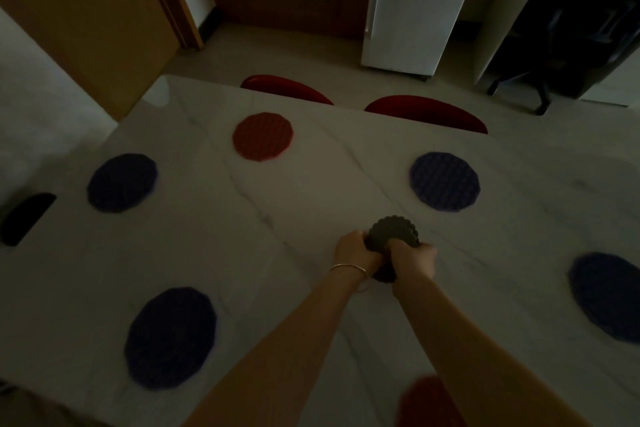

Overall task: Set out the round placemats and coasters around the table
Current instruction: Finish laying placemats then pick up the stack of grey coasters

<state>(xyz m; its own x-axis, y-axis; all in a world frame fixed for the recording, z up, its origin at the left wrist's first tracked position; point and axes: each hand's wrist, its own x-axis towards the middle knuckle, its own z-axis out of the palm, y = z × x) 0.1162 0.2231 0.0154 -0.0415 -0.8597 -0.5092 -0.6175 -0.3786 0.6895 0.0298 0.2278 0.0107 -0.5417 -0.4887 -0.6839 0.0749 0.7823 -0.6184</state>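
Marble table [214, 253], placemats ringing its edges, coaster stack [393, 234] mid-table, gripped two-handed.

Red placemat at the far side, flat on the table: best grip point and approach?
Pinch the red placemat at its near rim, coming from the near side. It is thin and lies flat on the table, so only the edge offers purchase; lift an edge first.

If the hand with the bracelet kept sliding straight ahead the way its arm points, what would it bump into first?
That left hand already grips the dark coaster stack, so that comes first. Beyond it, the line seems to lead toward the light purple placemat, though the dim view makes the exact direction hard to judge.
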